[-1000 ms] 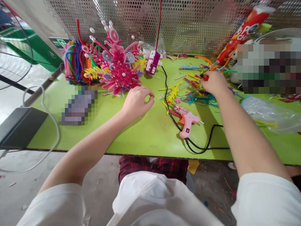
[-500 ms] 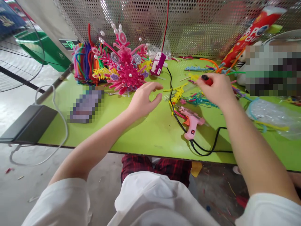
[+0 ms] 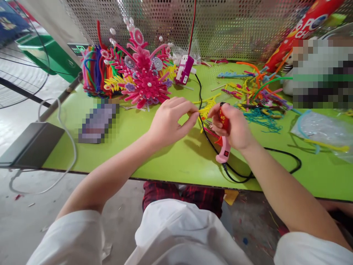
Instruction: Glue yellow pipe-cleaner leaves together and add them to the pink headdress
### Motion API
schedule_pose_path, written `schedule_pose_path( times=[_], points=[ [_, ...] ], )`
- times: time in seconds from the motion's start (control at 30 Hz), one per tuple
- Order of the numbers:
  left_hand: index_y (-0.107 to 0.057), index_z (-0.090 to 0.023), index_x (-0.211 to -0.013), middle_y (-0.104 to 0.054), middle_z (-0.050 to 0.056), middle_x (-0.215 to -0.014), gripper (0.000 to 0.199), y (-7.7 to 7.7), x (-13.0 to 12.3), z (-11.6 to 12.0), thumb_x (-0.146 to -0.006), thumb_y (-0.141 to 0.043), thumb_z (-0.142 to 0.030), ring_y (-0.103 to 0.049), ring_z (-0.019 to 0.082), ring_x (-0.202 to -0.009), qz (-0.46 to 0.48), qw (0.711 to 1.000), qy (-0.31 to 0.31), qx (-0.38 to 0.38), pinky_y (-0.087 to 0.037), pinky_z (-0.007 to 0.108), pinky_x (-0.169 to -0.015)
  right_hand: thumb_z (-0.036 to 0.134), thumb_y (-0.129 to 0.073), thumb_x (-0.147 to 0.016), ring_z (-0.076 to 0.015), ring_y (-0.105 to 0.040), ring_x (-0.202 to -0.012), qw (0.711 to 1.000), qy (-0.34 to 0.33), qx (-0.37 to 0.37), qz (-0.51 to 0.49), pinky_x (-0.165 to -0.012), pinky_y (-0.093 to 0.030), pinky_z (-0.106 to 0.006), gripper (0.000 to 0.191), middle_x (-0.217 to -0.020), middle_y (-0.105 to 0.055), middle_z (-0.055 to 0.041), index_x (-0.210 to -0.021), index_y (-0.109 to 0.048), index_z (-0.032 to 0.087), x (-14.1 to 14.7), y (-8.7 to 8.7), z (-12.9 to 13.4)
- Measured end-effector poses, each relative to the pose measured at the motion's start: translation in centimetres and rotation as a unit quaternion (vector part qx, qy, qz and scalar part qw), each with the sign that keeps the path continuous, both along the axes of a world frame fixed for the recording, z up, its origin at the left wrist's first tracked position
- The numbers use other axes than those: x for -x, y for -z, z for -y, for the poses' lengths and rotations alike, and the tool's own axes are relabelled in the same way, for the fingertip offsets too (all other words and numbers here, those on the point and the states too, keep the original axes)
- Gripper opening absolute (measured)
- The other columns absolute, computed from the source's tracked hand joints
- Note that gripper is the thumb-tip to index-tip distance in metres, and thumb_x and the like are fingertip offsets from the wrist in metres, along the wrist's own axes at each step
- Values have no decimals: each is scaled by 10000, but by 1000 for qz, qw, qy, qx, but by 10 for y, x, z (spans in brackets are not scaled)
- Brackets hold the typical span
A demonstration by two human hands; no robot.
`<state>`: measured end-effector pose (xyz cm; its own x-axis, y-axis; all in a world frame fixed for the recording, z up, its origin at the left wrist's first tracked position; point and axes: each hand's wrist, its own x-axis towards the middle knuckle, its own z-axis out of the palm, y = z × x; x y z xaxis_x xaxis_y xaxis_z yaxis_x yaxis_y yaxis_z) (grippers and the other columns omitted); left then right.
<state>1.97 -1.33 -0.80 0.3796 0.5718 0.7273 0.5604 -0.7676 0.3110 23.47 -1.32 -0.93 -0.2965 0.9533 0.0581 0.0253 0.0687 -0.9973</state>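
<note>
My right hand (image 3: pixel 233 127) is closed around a red lighter (image 3: pixel 224 118) with a black top, held above the pink glue gun (image 3: pixel 224 152). Facing it, my left hand (image 3: pixel 173 119) is in a pinch, thumb and forefinger tips together; whatever lies between them is too small to make out. Just beyond the fingertips, a yellow pipe-cleaner sprig (image 3: pixel 211 106) rests on the green table (image 3: pixel 165 162). The glue gun's upper part is hidden behind my right hand. A pink pipe-cleaner flower arrangement (image 3: pixel 149 84) with pearl beads stands behind my left hand.
A purple and white power adapter (image 3: pixel 184 70) and a black cable (image 3: pixel 200 92) lie mid-table. Loose pipe cleaners (image 3: pixel 248 86) and teal strands (image 3: pixel 264 119) spread at right, near a clear plastic bag (image 3: pixel 325 132). A grey box-like stand (image 3: pixel 34 143) sits at the left edge.
My right hand has come left and nearer from the pipe-cleaner pile, carrying the lighter over the glue gun. My left hand has moved slightly right, and its parted fingers have closed into a pinch.
</note>
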Motion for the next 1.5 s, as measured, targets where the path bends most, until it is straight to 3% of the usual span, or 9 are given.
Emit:
schedule_pose_path(
  times=[0.07,0.17,0.53,1.07,1.5],
  points=[
    [-651,-196,-856,-703,25,-808,142,-4,-3,4,-989,-609,-171,-630,168,-784,24,1000,-12,-11,-475,318,-754,801,-465,-907,-90,-205,-456,994,-37,82,-64,-439,-128,-285,597,-601,-278,42,-733,-492,230,6,4,3],
    [-623,-210,-842,-686,15,-791,138,-5,-8,8,-971,-602,-165,-615,164,-763,23,999,-15,-20,-481,320,-747,784,-503,-860,-82,-159,-448,985,-56,130,-98,-435,-85,-289,596,-569,-220,41,-659,-409,231,14,9,5],
    [-628,-207,-857,-680,15,-795,140,0,-10,8,-983,-596,-156,-612,163,-774,1,1000,-15,-25,-475,325,-745,622,-422,-956,-96,-124,-485,983,-36,151,-99,-446,-85,-298,487,-594,-186,39,-673,-361,230,17,19,11],
    [-658,-206,-888,-724,25,-845,140,2,-8,7,-1008,-588,-186,-635,179,-807,-20,1000,-12,-15,-488,344,-782,546,-396,-963,-101,-99,-493,983,-45,134,-115,-453,-58,-310,433,-576,-188,41,-669,-348,233,18,19,13],
    [-691,-222,-921,-718,49,-866,197,2,-6,7,-1037,-540,-272,-646,211,-865,-44,998,-35,24,-500,377,-822,584,-440,-927,-108,-84,-498,981,-50,151,-113,-456,-53,-312,448,-577,-167,36,-659,-359,233,18,17,12]
  ],
)
